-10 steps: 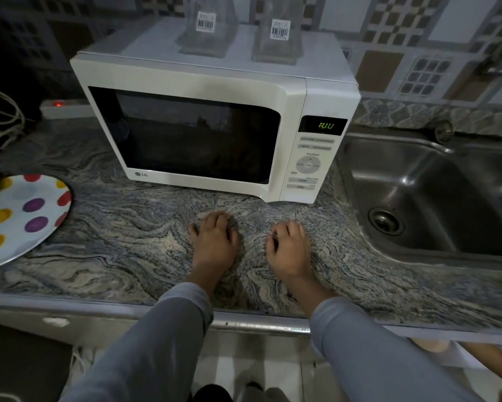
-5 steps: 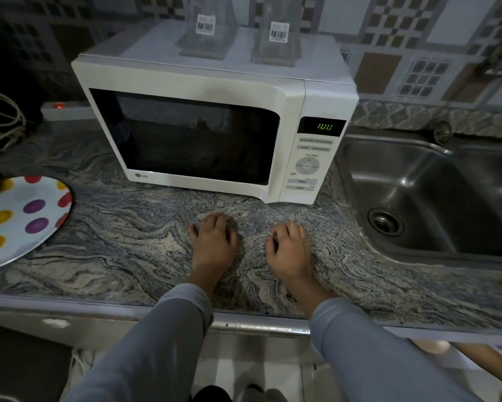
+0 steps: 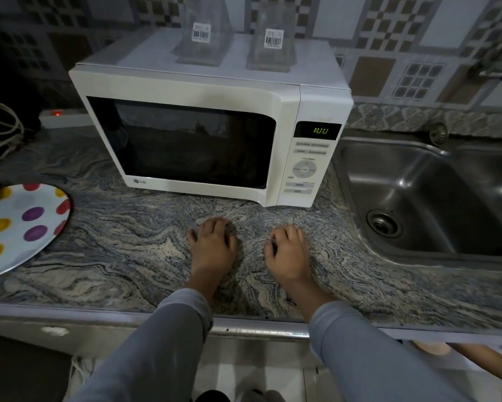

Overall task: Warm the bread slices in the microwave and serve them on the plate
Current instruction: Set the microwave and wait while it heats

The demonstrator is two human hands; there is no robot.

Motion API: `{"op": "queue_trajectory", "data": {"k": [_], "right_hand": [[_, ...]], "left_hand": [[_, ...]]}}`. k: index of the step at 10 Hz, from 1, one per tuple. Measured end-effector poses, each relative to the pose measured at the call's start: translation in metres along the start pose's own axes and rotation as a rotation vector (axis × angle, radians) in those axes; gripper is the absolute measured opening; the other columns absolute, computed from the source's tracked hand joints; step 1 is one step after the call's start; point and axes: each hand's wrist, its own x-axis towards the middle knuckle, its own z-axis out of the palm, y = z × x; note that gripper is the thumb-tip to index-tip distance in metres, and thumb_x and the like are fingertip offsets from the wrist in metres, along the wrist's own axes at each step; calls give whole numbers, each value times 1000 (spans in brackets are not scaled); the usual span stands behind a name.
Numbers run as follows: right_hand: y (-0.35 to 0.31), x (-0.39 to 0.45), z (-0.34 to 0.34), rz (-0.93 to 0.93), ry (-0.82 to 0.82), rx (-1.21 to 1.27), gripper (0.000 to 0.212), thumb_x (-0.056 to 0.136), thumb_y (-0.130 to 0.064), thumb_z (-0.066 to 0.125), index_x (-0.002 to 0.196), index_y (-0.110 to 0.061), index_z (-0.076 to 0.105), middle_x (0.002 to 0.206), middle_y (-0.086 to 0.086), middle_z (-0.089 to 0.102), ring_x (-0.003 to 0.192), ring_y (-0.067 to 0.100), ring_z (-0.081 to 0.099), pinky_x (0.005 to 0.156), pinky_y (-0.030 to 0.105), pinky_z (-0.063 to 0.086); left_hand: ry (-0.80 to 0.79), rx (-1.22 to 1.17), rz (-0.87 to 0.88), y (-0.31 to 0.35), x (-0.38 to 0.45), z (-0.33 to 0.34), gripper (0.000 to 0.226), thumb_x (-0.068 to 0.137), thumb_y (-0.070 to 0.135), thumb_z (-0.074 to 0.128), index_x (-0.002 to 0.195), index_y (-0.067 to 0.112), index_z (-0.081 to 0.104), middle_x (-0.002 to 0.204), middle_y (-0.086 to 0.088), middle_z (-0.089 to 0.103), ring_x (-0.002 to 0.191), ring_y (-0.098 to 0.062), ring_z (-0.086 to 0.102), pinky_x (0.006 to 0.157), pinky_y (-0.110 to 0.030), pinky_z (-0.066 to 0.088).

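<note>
A white microwave (image 3: 203, 91) stands at the back of the granite counter (image 3: 122, 250) with its door closed and dark. Green digits glow on its display (image 3: 320, 130); no bread can be seen through the dark window. A white plate with coloured dots (image 3: 17, 227) lies at the counter's left edge with nothing on it. My left hand (image 3: 213, 246) and my right hand (image 3: 287, 250) rest palm down on the counter in front of the microwave, side by side, fingers loosely bent, holding nothing.
A steel sink (image 3: 429, 198) is sunk into the counter right of the microwave. Two clear containers with barcode labels (image 3: 203, 39) stand on the microwave's top. A power strip with a red light (image 3: 59, 116) and coiled cords (image 3: 0, 129) lie at the back left.
Both hands stay where they were on the counter. Only the camera has shifted slightly.
</note>
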Motion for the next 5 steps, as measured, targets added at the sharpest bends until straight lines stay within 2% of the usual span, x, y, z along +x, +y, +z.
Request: {"op": "queue_trajectory", "data": {"k": [2, 5], "right_hand": [[-2, 1, -2, 4, -22, 17, 39, 79, -35, 36, 89, -11, 65, 91, 8, 57, 90, 28, 53, 77, 36, 46], [-2, 0, -3, -4, -8, 22, 36, 79, -34, 37, 87, -11, 64, 90, 8, 57, 88, 28, 53, 74, 36, 46]], "left_hand": [[-9, 16, -4, 1, -1, -2, 40, 93, 31, 45, 131, 18, 50, 137, -5, 47, 130, -24, 40, 114, -51, 14], [-14, 13, -6, 2, -2, -4, 40, 94, 31, 45, 131, 19, 49, 138, -5, 46, 131, -24, 39, 114, -50, 12]]}}
